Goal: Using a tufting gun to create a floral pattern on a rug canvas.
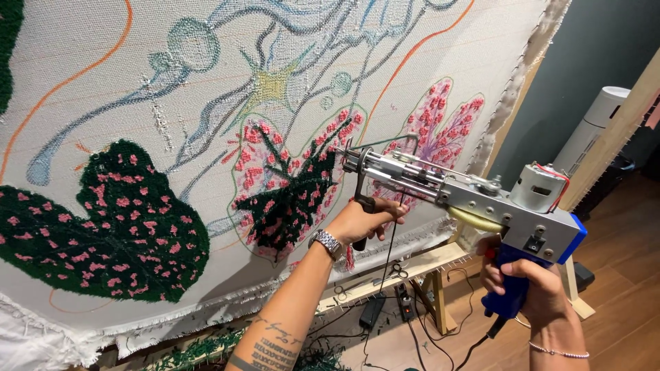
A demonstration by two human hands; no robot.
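I hold a tufting gun (481, 196), silver with a blue handle, against a stretched white cloth (89, 89) with tufted dark green leaves and pink flecks. My left hand (368, 220) is shut on the gun's black front handle under the barrel. My right hand (533, 282) grips the blue rear handle. The needle tip (344, 154) touches the cloth at the upper edge of a dark green and pink tufted patch (292, 196). A silver watch (326, 242) sits on my left wrist.
The cloth hangs on a wooden frame (419, 264). Scissors (397, 273), a black power strip (405, 302) and cables lie on the wooden floor below. A white cylinder (591, 127) stands by the dark wall at right. Green yarn scraps (199, 350) lie under the frame.
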